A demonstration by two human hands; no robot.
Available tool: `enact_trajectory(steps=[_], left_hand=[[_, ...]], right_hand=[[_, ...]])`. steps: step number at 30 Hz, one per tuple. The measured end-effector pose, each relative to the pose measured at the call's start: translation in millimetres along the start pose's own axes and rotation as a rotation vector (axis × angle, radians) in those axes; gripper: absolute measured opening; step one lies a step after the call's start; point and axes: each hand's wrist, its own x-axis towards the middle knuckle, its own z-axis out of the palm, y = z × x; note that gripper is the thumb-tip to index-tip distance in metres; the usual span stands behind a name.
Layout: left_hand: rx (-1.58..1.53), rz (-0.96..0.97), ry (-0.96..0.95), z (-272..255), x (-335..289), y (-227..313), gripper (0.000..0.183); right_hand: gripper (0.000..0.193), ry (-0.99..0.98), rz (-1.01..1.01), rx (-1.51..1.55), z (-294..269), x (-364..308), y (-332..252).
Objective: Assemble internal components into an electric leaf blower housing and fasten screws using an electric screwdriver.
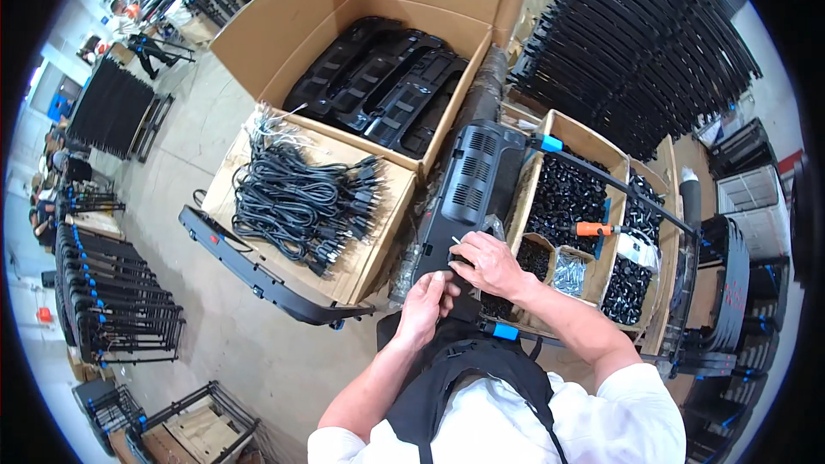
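Observation:
A long black plastic housing (455,206) with vented slots lies lengthwise in front of me. Both of my hands meet over its near end. My left hand (425,305) is closed, with thumb and fingertips pinched at the housing's near left edge; whatever they grip is hidden. Just to the right and slightly farther away, my right hand (488,265) has its fingers curled together over the housing. A small pale thin piece shows by its fingertips, too small to name. A scrap of clear plastic film lies beside the right hand.
Right of the housing, a divided wooden tray (623,155) holds black small parts, silver screws (569,273) and an orange-handled tool (595,229). To the left, bundled black cables (301,198) lie on cardboard, beside a curved black panel (258,279). Behind stands an open carton (292,43) of black covers.

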Motion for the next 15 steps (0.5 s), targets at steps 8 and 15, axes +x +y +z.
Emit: enact_trajectory(steps=[8,15], left_hand=[[-0.126,0.086,-0.061,-36.9,-37.0,-3.5,0.028],[0.037,0.087,-0.11,-42.5,-16.3,5.0,0.037]], right_hand=[[0.022,0.045,-0.065,-0.073,51.2,31.8,-3.7],[0.018,-0.078,-0.021,-0.098,40.4,41.3,-6.6]])
